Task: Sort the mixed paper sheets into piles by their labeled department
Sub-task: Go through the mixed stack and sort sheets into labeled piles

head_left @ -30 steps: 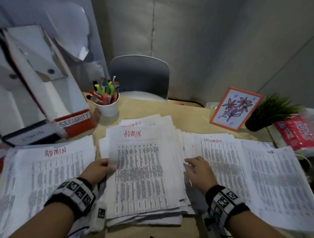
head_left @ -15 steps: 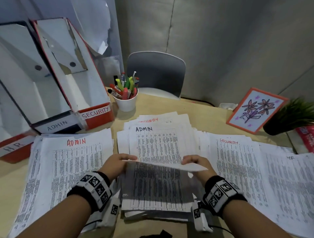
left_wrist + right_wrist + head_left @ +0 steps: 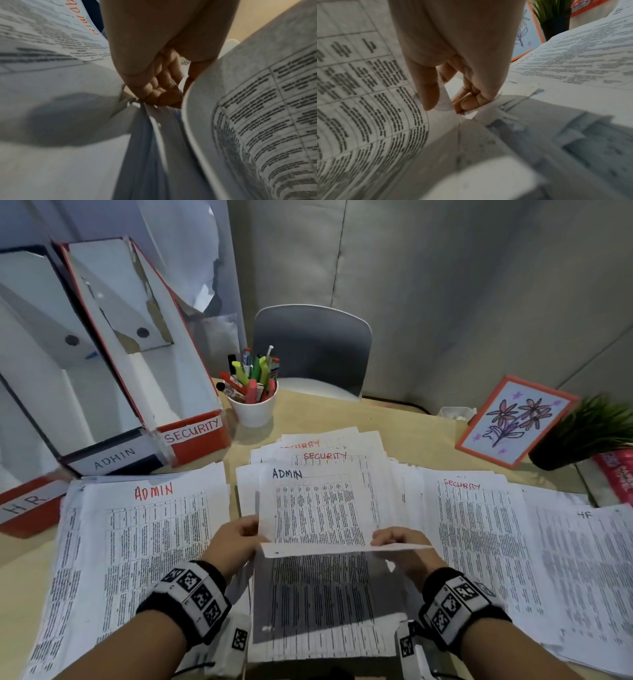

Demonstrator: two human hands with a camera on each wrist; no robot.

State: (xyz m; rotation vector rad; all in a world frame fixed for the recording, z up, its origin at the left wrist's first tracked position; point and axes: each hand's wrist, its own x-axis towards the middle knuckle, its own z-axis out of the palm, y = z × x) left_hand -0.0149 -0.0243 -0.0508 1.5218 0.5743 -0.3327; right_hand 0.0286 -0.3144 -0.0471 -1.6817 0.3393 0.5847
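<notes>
We pinch an ADMIN sheet [image 3: 315,508] at its near corners, left hand [image 3: 233,542] and right hand [image 3: 400,546] with fingers [image 3: 471,100] and thumbs clamped on it, raised above the mixed stack [image 3: 325,611] beneath our fingertips.

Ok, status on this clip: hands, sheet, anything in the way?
Both hands, left and right, grip the lifted sheet. ADMIN pile to its left. Nothing in the way.

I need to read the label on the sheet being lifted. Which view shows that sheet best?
The head view: the lifted sheet, held by the left hand and right hand, shows its black ADMIN heading. Both wrist views show only blurred table print on its curved surface, no label.
</notes>
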